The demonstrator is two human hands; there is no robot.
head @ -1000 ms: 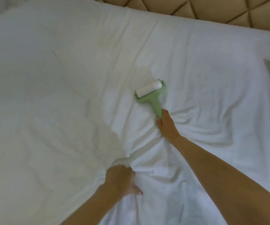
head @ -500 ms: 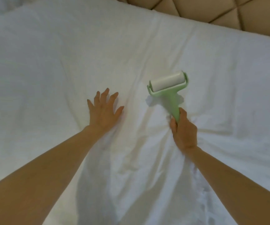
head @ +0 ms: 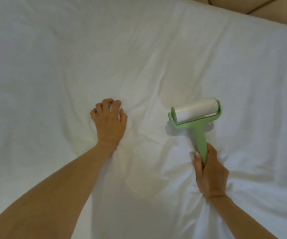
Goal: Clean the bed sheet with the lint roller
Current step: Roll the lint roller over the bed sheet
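Observation:
A white bed sheet (head: 53, 75) covers the bed and is creased around both hands. The lint roller (head: 195, 112) has a white roll in a light green frame with a green handle. My right hand (head: 210, 175) grips the lower end of that handle, and the roll lies on the sheet right of centre. My left hand (head: 110, 121) is on the sheet to the roller's left, its fingers curled and clawing into the fabric, which bunches slightly under the fingertips.
A tan quilted headboard (head: 277, 9) shows at the top right corner, beyond the bed's far edge. The sheet spreads smooth and wide to the left and toward the top.
My left hand went from gripping a fold near me to lying flat farther out, and its fingers have now curled into the sheet. The roller stays in my right hand.

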